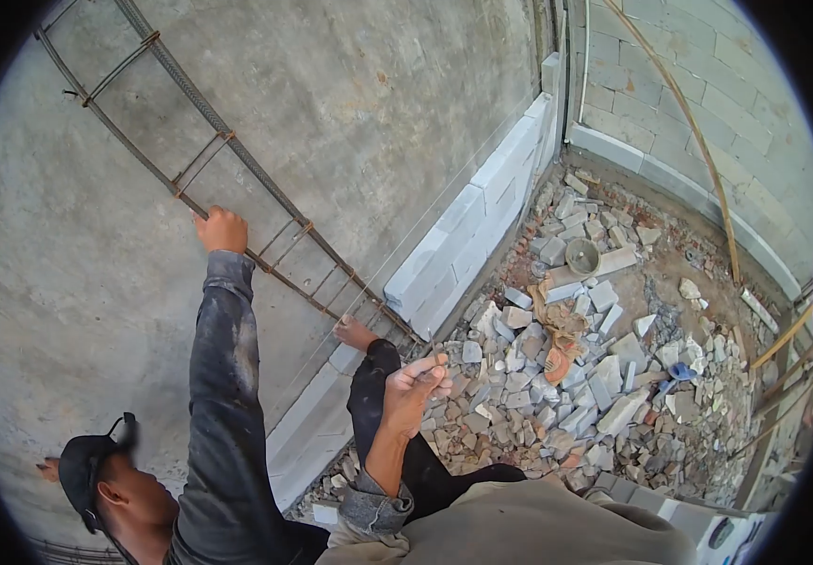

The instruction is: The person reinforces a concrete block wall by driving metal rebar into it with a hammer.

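Observation:
My left hand [413, 394] is raised near the middle of the view, thumb and fingers pinched on a thin piece of wire [432, 343] that sticks up from the fingertips. My right hand is not in view. Beyond my left hand, a steel rebar frame [254, 168] with cross ties slants along the plastered wall, its lower end by the pale blocks. At the left, a co-worker in a black cap [86, 471] reaches up in a dark sleeve [225, 367]; the co-worker's hand [224, 231] grips the frame. A bare foot [355, 333] rests near its lower end.
A low wall of pale blocks [467, 240] runs along the plastered wall [359, 94], with a taut string above it. Broken blocks and rubble [519, 405] cover the ground, with a round container [582, 256] among them. A bent pole [698, 132] leans at the right.

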